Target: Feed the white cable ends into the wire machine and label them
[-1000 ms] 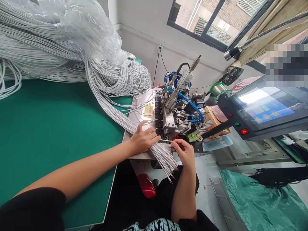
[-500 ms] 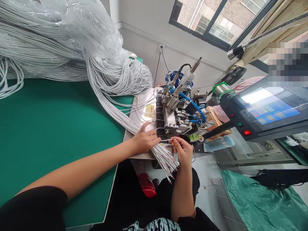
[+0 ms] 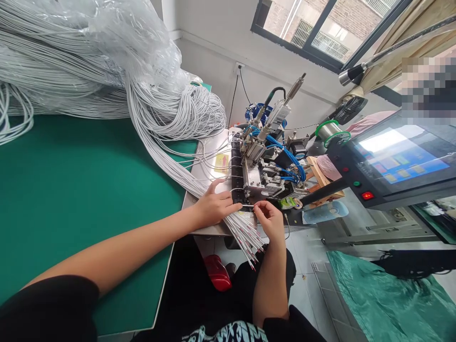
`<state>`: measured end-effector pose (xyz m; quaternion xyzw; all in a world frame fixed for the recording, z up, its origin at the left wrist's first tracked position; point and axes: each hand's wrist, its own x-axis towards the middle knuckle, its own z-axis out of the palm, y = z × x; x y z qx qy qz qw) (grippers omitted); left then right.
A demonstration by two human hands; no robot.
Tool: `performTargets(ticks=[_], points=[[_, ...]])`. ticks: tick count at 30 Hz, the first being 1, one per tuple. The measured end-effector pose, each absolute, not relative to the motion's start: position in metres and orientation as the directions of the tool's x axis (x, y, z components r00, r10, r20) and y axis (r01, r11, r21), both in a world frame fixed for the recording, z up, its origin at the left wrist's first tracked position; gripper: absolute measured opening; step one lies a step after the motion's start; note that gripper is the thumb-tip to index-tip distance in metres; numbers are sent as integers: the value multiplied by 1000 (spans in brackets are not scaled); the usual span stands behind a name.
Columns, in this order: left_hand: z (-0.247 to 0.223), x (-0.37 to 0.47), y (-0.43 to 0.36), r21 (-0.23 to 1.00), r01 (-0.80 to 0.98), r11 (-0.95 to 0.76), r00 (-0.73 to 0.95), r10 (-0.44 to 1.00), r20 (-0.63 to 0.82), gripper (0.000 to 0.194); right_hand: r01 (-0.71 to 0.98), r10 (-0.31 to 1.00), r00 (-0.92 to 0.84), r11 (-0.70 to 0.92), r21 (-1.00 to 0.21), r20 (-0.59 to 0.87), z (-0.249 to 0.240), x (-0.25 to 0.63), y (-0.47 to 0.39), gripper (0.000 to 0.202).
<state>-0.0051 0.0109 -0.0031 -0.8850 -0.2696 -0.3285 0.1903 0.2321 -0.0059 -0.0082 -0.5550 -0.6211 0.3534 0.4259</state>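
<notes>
My left hand (image 3: 214, 208) is closed over a bundle of white cables (image 3: 244, 232), whose ends fan out past it with small reddish tips. Its index finger reaches along a single white cable (image 3: 248, 205) at the near end of the machine's black slotted strip (image 3: 237, 176). My right hand (image 3: 270, 219) pinches the tip of that same cable between thumb and fingers. Several other cables run into the strip farther along, below the metal clamps of the bench machine (image 3: 253, 173). My left palm and the cables under it are hidden.
A big heap of white cable (image 3: 199, 111), partly under clear plastic (image 3: 138, 42), lies on the green table (image 3: 89, 190). To the right stand a touchscreen panel (image 3: 402, 152), a solder wire spool (image 3: 332, 133) and a lamp arm (image 3: 351, 76). Part of another person shows at far right.
The single cable between my hands has come down flatter against the near end of the strip. My left index finger is straighter, and my right fingers have shifted slightly. The bundle stays put.
</notes>
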Motion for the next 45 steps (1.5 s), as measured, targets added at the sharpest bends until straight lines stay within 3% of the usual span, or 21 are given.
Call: performTargets(ticks=[3,6,17,24,29,38,45], points=[[-2,-4,10,-157,626,-764,634,381,673,26,503,983,-26,169,-848,180,-10,231,-3,21],[-2,-3,9,-152,641,-752,629,402,666,25,515,982,-30,173,-840,184,-14,232,1,23],[-2,-3,9,-115,651,-750,647,469,601,33,367,986,-61,167,-915,156,-29,227,13,27],[-5,-2,10,-95,660,-745,641,493,588,33,136,999,17,-43,-990,-41,-32,218,13,29],[-6,-2,10,-85,663,-744,630,494,599,33,85,996,44,-83,-993,-79,-32,214,10,32],[-5,-3,9,-80,680,-729,604,495,625,29,124,996,84,-45,-991,-35,-35,236,-2,40],[-1,-5,9,-90,649,-755,609,446,656,32,177,997,78,3,-984,17,-19,248,-17,35]])
